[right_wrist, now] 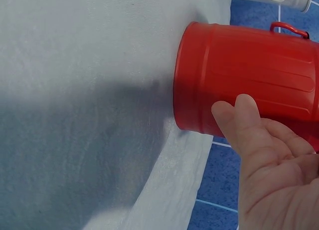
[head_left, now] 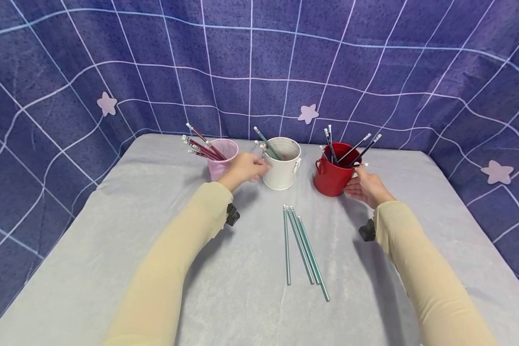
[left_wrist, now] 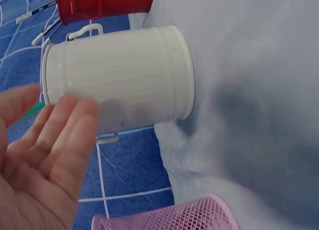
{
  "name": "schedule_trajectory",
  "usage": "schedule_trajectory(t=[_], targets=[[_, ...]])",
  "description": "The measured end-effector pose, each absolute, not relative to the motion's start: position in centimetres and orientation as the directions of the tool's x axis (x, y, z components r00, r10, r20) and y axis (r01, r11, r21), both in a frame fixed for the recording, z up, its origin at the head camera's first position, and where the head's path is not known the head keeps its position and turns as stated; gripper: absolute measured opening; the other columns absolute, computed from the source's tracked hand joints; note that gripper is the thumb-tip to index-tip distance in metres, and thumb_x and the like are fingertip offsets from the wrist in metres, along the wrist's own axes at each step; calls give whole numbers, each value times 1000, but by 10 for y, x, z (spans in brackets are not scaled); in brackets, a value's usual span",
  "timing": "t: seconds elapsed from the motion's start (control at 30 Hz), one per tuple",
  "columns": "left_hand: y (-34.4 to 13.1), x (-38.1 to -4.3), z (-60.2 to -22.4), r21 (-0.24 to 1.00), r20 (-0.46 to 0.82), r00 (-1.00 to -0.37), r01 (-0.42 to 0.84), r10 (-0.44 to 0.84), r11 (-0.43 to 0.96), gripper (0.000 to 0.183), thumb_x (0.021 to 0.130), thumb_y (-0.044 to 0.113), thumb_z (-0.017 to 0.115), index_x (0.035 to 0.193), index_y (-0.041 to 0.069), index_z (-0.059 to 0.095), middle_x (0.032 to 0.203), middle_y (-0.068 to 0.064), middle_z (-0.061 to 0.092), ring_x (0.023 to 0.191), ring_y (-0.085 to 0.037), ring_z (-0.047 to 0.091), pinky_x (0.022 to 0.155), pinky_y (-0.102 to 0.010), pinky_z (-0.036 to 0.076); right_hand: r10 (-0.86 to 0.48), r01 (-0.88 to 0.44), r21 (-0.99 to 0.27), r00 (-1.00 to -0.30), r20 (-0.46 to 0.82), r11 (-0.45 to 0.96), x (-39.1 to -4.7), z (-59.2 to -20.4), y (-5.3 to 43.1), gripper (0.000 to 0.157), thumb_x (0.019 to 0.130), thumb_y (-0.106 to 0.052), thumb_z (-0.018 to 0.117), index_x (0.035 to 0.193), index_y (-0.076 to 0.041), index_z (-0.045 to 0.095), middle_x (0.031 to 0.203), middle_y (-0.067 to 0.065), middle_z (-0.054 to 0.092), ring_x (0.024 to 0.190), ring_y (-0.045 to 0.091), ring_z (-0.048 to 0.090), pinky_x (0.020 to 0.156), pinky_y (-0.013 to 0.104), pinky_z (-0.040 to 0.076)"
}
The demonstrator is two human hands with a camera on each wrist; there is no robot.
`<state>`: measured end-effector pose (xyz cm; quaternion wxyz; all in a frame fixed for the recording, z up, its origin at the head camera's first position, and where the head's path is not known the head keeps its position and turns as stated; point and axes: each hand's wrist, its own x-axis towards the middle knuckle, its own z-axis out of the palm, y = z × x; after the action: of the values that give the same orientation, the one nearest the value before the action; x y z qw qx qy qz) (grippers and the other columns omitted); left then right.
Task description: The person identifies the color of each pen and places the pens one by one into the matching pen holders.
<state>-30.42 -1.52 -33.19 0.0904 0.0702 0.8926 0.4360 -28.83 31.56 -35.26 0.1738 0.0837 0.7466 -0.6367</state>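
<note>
In the head view my left hand [head_left: 247,169] is beside the white bucket [head_left: 279,174], between it and the pink mesh cup [head_left: 218,168]. The left wrist view shows its fingers [left_wrist: 67,135] nearly straight in front of the bucket's rim, holding nothing visible. Green pencils [head_left: 268,144] lean in the white bucket. My right hand [head_left: 365,188] is at the right side of the red bucket [head_left: 332,179], with fingers extended against or close to its wall; contact is unclear. Dark pencils [head_left: 330,142] stand in the red bucket, one tip close to the right thumb.
Several green pencils [head_left: 302,245] lie on the grey cloth-covered table [head_left: 242,288] in front of the buckets. Dark red pencils [head_left: 201,146] lean in the pink cup. A blue curtain [head_left: 225,57] with white lines and stars hangs behind the table.
</note>
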Motion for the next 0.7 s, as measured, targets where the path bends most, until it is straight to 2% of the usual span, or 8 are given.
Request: schedule_trajectory(t=[0.07, 0.2, 0.37, 0.47, 0.57, 0.7], targets=[[-12, -302, -334, 756, -181, -943, 48, 279, 653, 25, 90, 17, 64, 101, -4, 70, 83, -13, 70, 60, -10, 61, 60, -24, 57, -100, 342, -923, -927, -362, 174, -288, -353, 316, 72, 102, -41, 27, 131, 24, 31, 97, 13, 64, 81, 11, 64, 84, 28, 55], [0, -293, -335, 662, -296, -862, 126, 412, 739, 27, 90, 20, 65, 97, -5, 70, 74, -10, 70, 55, -11, 62, 57, -26, 58, -99, 345, -922, -925, -366, 177, -288, -351, 316, 71, 102, -41, 27, 131, 24, 31, 99, 14, 64, 82, 11, 64, 86, 29, 54], [17, -272, -331, 586, -410, -774, 181, 482, 790, 32, 91, 24, 65, 93, -8, 69, 71, -10, 70, 59, -18, 66, 62, -32, 59, -99, 350, -919, -923, -372, 182, -290, -350, 312, 70, 102, -38, 26, 132, 25, 30, 102, 16, 63, 83, 11, 64, 90, 31, 52], [26, -257, -327, 550, -434, -752, 216, 497, 807, 33, 91, 25, 64, 93, -7, 69, 71, -10, 70, 65, -21, 69, 60, -30, 59, -103, 350, -919, -923, -372, 183, -291, -350, 310, 70, 101, -38, 26, 133, 24, 30, 106, 18, 61, 84, 12, 64, 92, 31, 51], [31, -242, -325, 528, -443, -743, 235, 501, 816, 31, 92, 27, 64, 89, -4, 70, 68, -9, 70, 63, -22, 69, 54, -27, 57, -104, 356, -916, -920, -378, 184, -290, -350, 311, 69, 102, -38, 26, 134, 23, 28, 106, 19, 60, 83, 12, 64, 91, 31, 52], [29, -230, -331, 537, -484, -733, 182, 478, 823, 29, 91, 27, 63, 78, 1, 67, 62, -8, 68, 56, -19, 66, 50, -27, 55, -116, 358, -911, -915, -386, 202, -290, -351, 314, 69, 102, -38, 22, 136, 23, 25, 113, 23, 57, 83, 10, 64, 92, 32, 51]])
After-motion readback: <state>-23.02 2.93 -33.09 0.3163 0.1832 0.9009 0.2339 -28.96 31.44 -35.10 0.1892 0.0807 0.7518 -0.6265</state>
